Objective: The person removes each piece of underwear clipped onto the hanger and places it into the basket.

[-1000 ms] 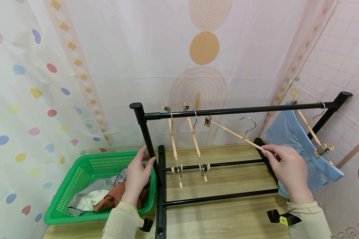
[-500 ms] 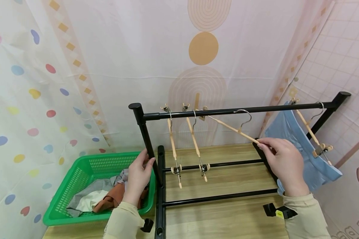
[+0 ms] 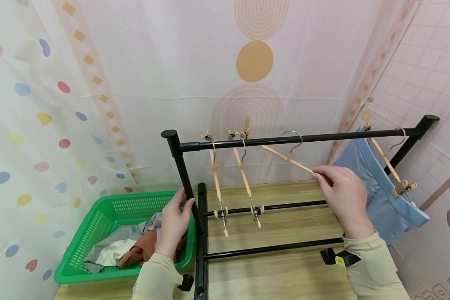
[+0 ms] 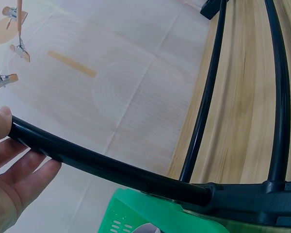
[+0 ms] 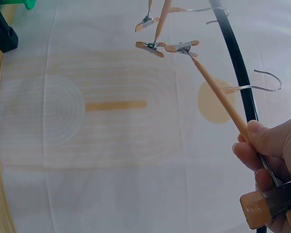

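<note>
My right hand (image 3: 343,196) pinches one end of a wooden clip hanger (image 3: 288,158) between thumb and fingers. The hanger's metal hook (image 5: 266,87) is at the rack's black top bar (image 3: 322,137); whether it rests on the bar is unclear. One metal clip (image 5: 262,208) lies near my palm in the right wrist view, and the far clip is close to another hanger (image 3: 243,173). My left hand (image 3: 174,223) holds the rack's left post (image 4: 87,155), thumb on one side and fingers on the other. One more bare hanger (image 3: 215,175) hangs leftmost.
A light blue garment (image 3: 382,196) hangs clipped at the bar's right end. Left of the rack, a green basket (image 3: 75,250) holds crumpled clothes (image 3: 138,250). Two lower rails (image 3: 273,250) run over the wooden tabletop (image 3: 277,275). A patterned curtain hangs behind.
My right hand has moved left with the hanger, whose hook rose from below the bar to the bar's height and shifted left. My left hand stays on the post.
</note>
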Motion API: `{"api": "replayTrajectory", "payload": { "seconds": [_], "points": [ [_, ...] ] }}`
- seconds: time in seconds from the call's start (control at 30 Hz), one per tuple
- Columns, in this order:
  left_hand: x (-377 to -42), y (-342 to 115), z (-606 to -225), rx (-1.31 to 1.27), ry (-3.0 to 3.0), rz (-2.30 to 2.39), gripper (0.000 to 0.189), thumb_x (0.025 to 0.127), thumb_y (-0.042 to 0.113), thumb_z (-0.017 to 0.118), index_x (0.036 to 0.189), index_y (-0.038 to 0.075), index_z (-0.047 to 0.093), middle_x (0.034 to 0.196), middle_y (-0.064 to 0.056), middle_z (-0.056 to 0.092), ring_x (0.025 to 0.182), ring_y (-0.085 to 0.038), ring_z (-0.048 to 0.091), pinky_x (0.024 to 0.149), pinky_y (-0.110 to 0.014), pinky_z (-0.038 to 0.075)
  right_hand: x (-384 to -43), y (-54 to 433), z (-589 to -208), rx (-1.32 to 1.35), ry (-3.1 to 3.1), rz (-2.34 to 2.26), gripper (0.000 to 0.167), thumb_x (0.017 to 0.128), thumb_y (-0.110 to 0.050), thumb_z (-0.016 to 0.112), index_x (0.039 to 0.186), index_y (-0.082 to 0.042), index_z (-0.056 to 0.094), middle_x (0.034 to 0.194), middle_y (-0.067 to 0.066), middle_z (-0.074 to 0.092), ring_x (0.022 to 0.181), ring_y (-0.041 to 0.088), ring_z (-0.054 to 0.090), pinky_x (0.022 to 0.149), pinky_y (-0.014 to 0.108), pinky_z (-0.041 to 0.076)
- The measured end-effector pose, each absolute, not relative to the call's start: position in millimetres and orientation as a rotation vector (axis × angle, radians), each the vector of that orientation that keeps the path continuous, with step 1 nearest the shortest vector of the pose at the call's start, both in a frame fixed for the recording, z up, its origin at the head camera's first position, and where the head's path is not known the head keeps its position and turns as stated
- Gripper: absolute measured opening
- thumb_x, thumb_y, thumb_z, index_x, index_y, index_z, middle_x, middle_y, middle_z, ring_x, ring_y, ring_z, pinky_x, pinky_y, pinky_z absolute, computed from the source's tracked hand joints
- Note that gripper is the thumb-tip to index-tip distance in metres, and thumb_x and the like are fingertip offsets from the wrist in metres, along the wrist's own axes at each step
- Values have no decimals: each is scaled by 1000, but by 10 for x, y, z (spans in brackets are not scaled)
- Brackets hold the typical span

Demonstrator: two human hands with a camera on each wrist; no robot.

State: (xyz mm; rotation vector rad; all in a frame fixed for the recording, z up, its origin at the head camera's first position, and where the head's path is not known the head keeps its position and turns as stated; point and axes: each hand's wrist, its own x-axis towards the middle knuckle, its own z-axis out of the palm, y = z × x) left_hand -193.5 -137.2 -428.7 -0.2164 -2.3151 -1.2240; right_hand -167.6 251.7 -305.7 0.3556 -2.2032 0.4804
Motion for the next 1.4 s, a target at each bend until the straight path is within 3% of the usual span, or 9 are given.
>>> {"api": "replayTrajectory", "payload": {
  "seconds": [0.67, 1.03, 1.4],
  "points": [
    [-1946, -1367, -4304, -215, -2323, -1199, 32, 98, 12, 63, 130, 8, 61, 105, -13, 69, 93, -28, 68, 70, -44, 57, -1758, 2240, -3172, 294, -2230, 504, 11, 85, -7, 78, 96, -6, 77, 79, 9, 71, 69, 30, 62, 60, 47, 47],
    [-1952, -1360, -4315, -214, -2322, -1210, 32, 98, 12, 63, 130, 9, 60, 106, -13, 69, 93, -28, 68, 72, -46, 58, -1748, 2183, -3227, 246, -2300, 491, 9, 86, -8, 77, 95, -7, 77, 77, 7, 70, 68, 29, 61, 55, 45, 46],
    [-1955, -1365, -4317, -217, -2322, -1209, 31, 99, 11, 62, 130, 8, 61, 106, -14, 69, 93, -29, 68, 73, -47, 57, -1733, 2194, -3216, 260, -2434, 508, 10, 89, -13, 74, 98, -10, 77, 77, 3, 68, 57, 18, 52, 49, 35, 39]
  ]
}}
